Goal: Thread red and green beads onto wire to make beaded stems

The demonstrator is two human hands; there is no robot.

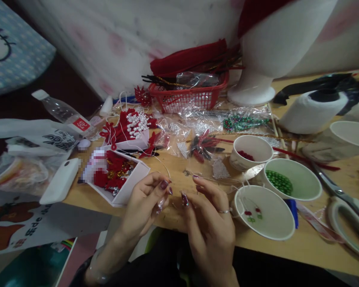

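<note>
My left hand (148, 205) is closed in a pinch above the front of the table, with a thin white cord (168, 171) running up from its fingertips. Facing it, my right hand (211, 217) has its thumb and forefinger apart, and I see nothing clear between them. A ring is on one of its fingers. Just right of that hand stands a paper cup (278, 229) with short strung red and green beads (251, 219) hanging inside. Behind it are a cup (306, 185) of green beads (279, 182) and a cup (253, 141) of dark red beads (245, 156).
A white box (134, 181) of red and gold ornaments sits left of my hands. Bags of pearls and beads lie behind, before a red basket (187, 99). Scissors (341, 194), a tape roll (336, 219) and a thread cone (305, 113) are right; a plastic bottle (62, 109) is left.
</note>
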